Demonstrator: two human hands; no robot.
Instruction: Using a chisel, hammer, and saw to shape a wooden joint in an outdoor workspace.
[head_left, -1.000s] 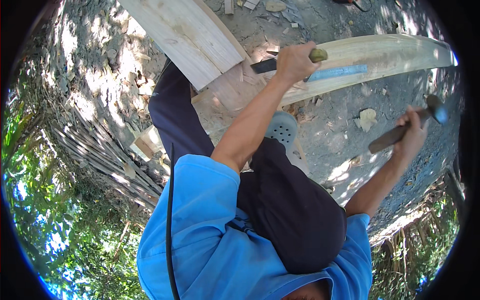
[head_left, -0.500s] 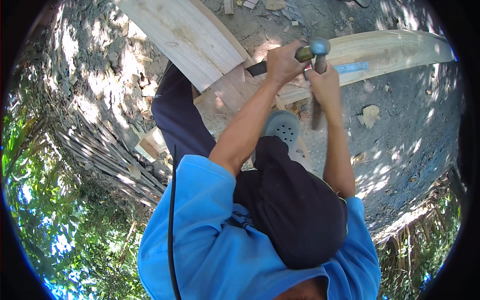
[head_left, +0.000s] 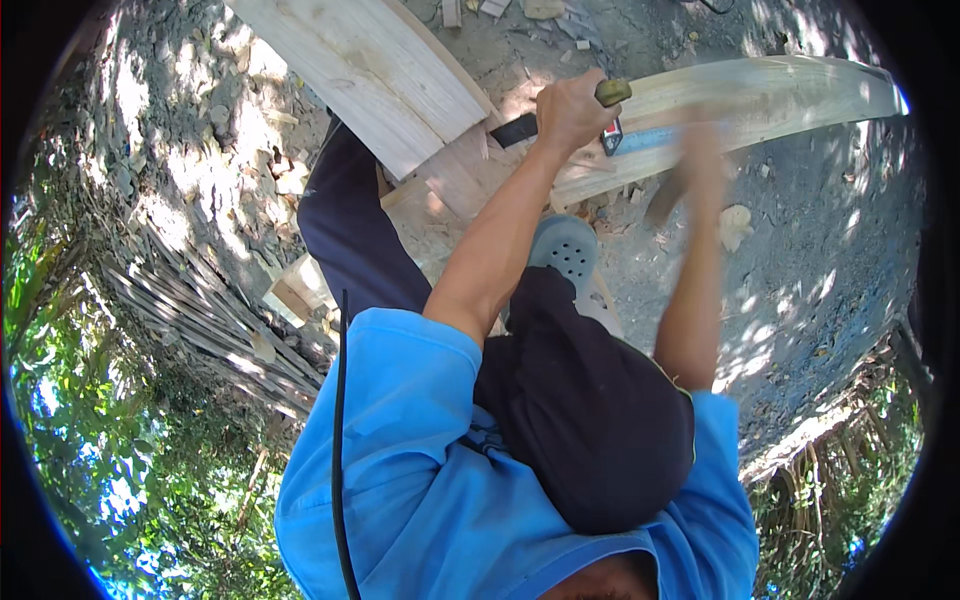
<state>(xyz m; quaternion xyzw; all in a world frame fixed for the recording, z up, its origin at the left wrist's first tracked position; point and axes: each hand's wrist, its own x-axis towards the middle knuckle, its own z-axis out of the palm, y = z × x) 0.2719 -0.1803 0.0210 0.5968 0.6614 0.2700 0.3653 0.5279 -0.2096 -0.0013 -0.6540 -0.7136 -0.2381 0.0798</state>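
My left hand (head_left: 568, 115) is wrapped round a chisel. The chisel's yellowish-green handle (head_left: 613, 93) sticks out to the right of my fist, and its dark blade (head_left: 515, 131) comes out on the left, close to the end of a thick pale plank (head_left: 370, 80). Off to the right, my right hand (head_left: 704, 165) is smeared by motion and grips a hammer. The hammer's wooden handle (head_left: 665, 200) shows below the fist; its head is a blur above. A gap separates the hammer from the chisel handle.
A long curved board (head_left: 800, 95) runs to the right, with a blue strip-shaped tool (head_left: 648, 138) with a black-and-red end lying on it. My grey clog (head_left: 565, 250) is below it. Thin sticks (head_left: 210, 310) lie piled at left, near a wood block (head_left: 298, 290).
The hammer has moved from the end of the chisel handle out to the right, with my right hand. My left hand keeps the chisel in nearly the same place.
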